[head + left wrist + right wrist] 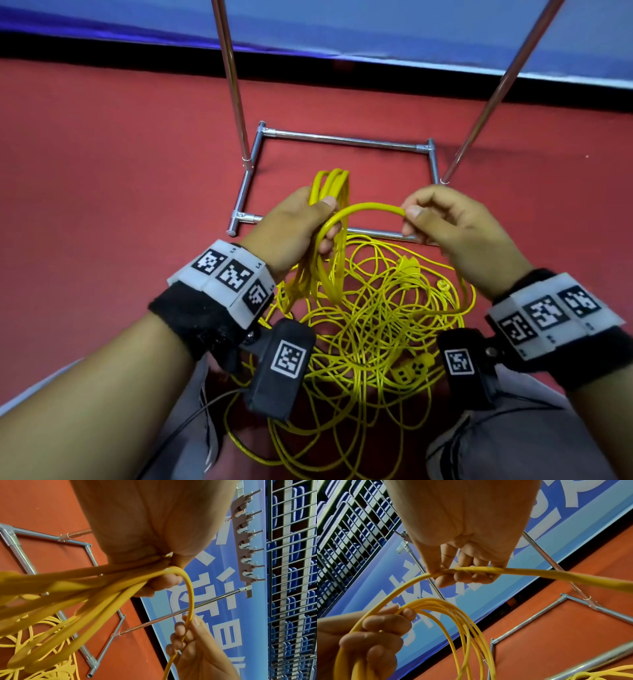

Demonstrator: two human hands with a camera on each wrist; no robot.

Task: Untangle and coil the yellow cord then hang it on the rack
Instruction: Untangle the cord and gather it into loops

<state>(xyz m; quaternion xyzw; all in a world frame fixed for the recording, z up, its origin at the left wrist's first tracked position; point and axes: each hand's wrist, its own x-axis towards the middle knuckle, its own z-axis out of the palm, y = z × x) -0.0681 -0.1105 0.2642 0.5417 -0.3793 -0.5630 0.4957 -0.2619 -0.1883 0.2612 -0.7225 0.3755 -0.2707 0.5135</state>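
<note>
A long yellow cord (373, 318) lies in a tangled heap on the red floor between my knees. My left hand (294, 222) grips several coiled loops (453, 615) of it, held upright. From that bundle one strand arcs (366, 207) across to my right hand (445, 222), which pinches it between thumb and fingers (462, 573). The strand runs on past my right wrist down into the heap. The metal rack's base frame (346, 140) stands on the floor just beyond my hands. Its hook bar (247, 539) shows in the left wrist view.
Two slanted rack poles (233, 85) (493, 96) rise from the base on either side. A blue banner (342, 24) runs along the far edge of the red floor. Yellow socket blocks (411, 368) lie in the heap. Wire-mesh shelving (291, 574) stands behind the banner.
</note>
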